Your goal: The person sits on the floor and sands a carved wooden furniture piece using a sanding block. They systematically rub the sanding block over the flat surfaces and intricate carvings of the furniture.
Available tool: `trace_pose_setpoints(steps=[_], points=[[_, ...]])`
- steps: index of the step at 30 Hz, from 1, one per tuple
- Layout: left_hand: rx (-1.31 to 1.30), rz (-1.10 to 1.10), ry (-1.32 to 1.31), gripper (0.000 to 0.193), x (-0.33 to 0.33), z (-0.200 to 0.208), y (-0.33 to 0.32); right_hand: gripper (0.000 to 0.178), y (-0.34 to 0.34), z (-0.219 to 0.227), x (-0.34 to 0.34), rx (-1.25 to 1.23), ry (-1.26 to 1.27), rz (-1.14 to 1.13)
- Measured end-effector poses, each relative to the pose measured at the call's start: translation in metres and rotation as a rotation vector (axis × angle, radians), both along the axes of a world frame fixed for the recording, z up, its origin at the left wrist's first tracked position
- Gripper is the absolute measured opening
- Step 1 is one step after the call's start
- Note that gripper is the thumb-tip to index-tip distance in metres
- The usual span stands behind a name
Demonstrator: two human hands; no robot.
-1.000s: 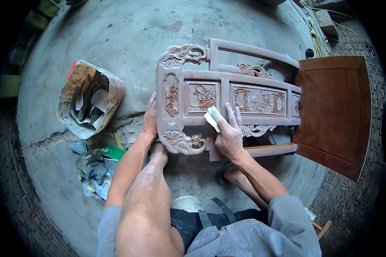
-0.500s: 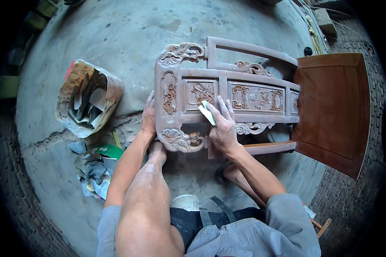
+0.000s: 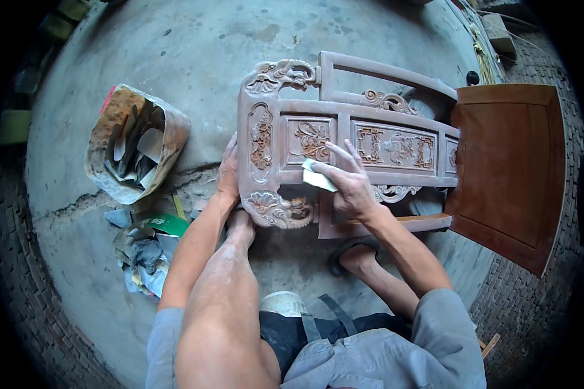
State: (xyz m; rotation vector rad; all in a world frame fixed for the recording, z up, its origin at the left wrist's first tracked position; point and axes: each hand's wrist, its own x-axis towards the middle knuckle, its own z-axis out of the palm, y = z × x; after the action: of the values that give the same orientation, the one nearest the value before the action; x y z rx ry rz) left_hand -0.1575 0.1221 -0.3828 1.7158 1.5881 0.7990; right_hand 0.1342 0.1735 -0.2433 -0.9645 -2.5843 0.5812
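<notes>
A carved wooden chair (image 3: 340, 170), dusted pale, lies tipped over, its backrest toward me and its smooth reddish-brown seat (image 3: 505, 172) standing up at the right. At the left end, my left hand (image 3: 228, 172) holds the outer edge of the top rail, its fingers close together along the wood and its thumb hidden. My right hand (image 3: 352, 185) pinches a folded pale piece of sandpaper (image 3: 318, 176) between thumb and fingers, with other fingers raised. The sandpaper lies at the lower border of the small floral panel (image 3: 311, 139).
On the concrete floor (image 3: 220, 71) at left stands a stained open bucket (image 3: 169, 159) of scraps and sheets. Rags (image 3: 144, 255) and a green piece (image 3: 167, 224) lie nearer me. My bare leg (image 3: 224, 279) reaches to the chair's left end. A white round container (image 3: 284, 303) is below me.
My right hand has shifted slightly right and down with the sandpaper, from the floral carving toward the panel's lower border. My left hand keeps its place on the rail.
</notes>
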Motion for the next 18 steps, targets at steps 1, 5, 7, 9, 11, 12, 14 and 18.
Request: trace_pose_setpoints(steps=[1, 5, 7, 9, 11, 12, 14, 18], points=[[0.012, -0.002, -0.006, 0.066, 0.000, -0.001, 0.000, 0.061, -0.003, -0.004, -0.007, 0.014, 0.018, -0.012], [0.075, -0.015, 0.009, 0.065, 0.000, -0.004, 0.000, 0.057, -0.018, -0.013, -0.039, 0.009, -0.015, -0.088], [0.042, -0.014, -0.003, 0.065, -0.003, -0.004, -0.003, 0.055, -0.029, -0.001, -0.027, 0.040, -0.050, -0.170], [-0.046, -0.013, -0.053, 0.066, -0.003, -0.004, 0.000, 0.057, -0.034, 0.002, -0.029, 0.063, -0.040, -0.231], [-0.003, -0.013, -0.086, 0.066, -0.003, -0.001, 0.003, 0.059, -0.028, -0.006, -0.050, 0.106, -0.002, -0.263], [0.014, -0.017, -0.089, 0.066, 0.000, 0.000, 0.003, 0.063, -0.019, -0.008, -0.064, 0.064, -0.048, -0.260], [0.046, -0.020, -0.070, 0.067, 0.004, 0.000, 0.004, 0.065, -0.013, -0.023, -0.081, 0.053, 0.014, -0.304], [0.091, -0.001, 0.031, 0.066, 0.000, -0.007, -0.001, 0.063, -0.043, -0.017, -0.080, 0.094, -0.021, -0.301]])
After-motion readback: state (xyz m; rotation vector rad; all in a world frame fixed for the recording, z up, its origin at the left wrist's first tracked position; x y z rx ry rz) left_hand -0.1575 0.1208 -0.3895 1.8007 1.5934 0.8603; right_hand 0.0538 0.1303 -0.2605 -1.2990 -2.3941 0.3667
